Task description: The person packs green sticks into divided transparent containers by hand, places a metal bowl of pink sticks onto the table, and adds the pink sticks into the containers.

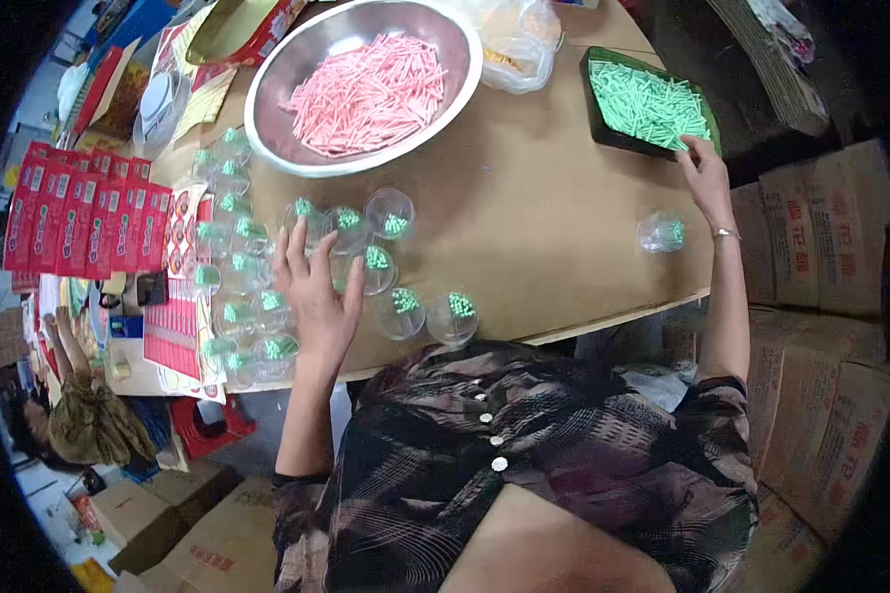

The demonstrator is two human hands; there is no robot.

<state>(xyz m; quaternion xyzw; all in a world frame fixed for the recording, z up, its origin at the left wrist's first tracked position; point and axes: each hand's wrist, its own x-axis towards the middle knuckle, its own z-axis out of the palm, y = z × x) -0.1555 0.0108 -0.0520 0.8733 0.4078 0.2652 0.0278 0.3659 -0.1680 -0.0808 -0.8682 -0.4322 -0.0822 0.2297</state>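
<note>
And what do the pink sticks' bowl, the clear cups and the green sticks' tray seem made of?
Bowl: shiny metal, probably stainless steel, from its silvery reflections.
Cups: likely smooth plastic, thin and see-through.
Tray: perhaps plastic, from its thin dark-green wall; finish unclear.

A black blouse (583, 425) covers the torso, patterned with fine pale lines and muted brownish-pink patches. Round whitish buttons (499, 465) run down its front. Its sleeves (724, 410) match; a thin, shiny bracelet (726, 233) circles the right wrist (723, 223).
</note>
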